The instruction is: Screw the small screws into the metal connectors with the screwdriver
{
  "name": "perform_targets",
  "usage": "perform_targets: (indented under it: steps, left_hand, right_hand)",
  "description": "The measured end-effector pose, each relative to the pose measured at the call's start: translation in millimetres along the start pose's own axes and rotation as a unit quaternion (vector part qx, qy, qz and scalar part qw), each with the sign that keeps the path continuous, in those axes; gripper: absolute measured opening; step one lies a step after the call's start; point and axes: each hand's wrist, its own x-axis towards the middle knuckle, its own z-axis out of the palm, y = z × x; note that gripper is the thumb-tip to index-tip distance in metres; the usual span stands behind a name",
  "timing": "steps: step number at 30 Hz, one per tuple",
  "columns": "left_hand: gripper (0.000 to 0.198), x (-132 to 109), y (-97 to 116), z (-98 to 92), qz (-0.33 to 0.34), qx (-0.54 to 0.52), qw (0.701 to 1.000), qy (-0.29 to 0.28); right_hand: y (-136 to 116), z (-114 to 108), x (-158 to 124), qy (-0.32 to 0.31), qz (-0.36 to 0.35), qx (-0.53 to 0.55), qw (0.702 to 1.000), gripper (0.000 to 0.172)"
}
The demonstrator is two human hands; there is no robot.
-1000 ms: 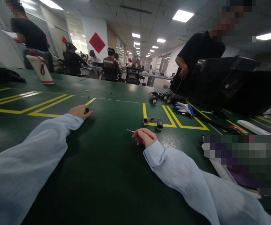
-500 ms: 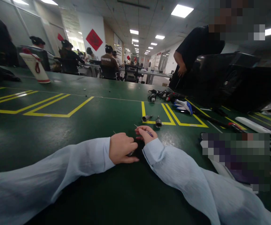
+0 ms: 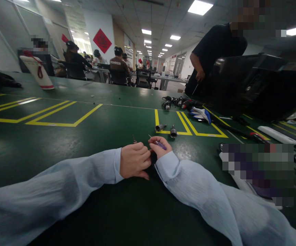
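Observation:
My left hand point(image 3: 135, 160) is closed, back of the hand up, around a small piece with a thin metal rod point(image 3: 134, 138) that sticks up past the knuckles. The rest of that piece is hidden in the fist. Pinched in my right hand point(image 3: 160, 150) is a small screwdriver point(image 3: 161, 146) with a translucent purple handle. Its thin shaft points up and left. Both hands are close together above the green table point(image 3: 107, 212). Just beyond them lie two metal cup-shaped pieces with stems, resembling hole saws: one on its side point(image 3: 159, 128), another point(image 3: 173, 132) to its right.
Yellow tape outlines point(image 3: 75, 124) mark the table. Cabled dark tools point(image 3: 167, 105) and a blue-and-white glove point(image 3: 201, 115) lie farther back. At right are a black monitor point(image 3: 230, 82) and a white bar point(image 3: 276, 134); a person in black point(image 3: 214, 44) stands behind. A tall cup point(image 3: 41, 73) stands far left.
My left hand has turned slightly, and the rod in it now stands more upright. More of the screwdriver's purple handle shows in my right hand.

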Motion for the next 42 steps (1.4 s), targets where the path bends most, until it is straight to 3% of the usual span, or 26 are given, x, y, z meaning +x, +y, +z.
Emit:
perform_targets:
  steps: [5,9,13,20,28,36,39,42]
  left_hand:
    - [0.039,-6,-3,0.6,0.012,0.009,1.0,0.025]
    - [0.041,-14,-12,-1.1,-0.052,0.022,0.996,0.066]
    - [0.039,-22,-21,4.4,-0.091,0.008,0.994,0.06]
    - [0.036,-25,-24,16.1,0.003,-0.008,1.0,0.026]
    - [0.044,-32,-28,3.5,-0.05,0.062,0.993,0.085]
    - [0.044,-32,-31,12.2,0.031,0.03,0.998,0.043]
    - [0.04,-29,-32,9.8,-0.002,-0.019,1.0,0.017]
    - [0.034,-30,-35,11.5,-0.093,-0.132,0.987,0.008]
  right_hand:
    - [1,-2,0,-0.003,-0.018,-0.006,1.0,0.014]
    - [-1,-2,-1,0.006,0.0,-0.011,1.0,0.014]
    - [-4,-1,-1,0.0,0.022,-0.014,1.0,0.017]
    - [-11,-2,-3,-0.023,0.02,-0.014,0.999,0.027]
    - [-14,-1,-3,0.009,0.006,-0.025,1.0,0.033]
    - [-14,-2,-3,-0.006,0.043,-0.032,0.999,0.041]
    - [-15,-2,-3,0.0,0.037,-0.025,0.999,0.041]
    - [-15,-1,-2,0.007,0.023,-0.006,1.0,0.039]
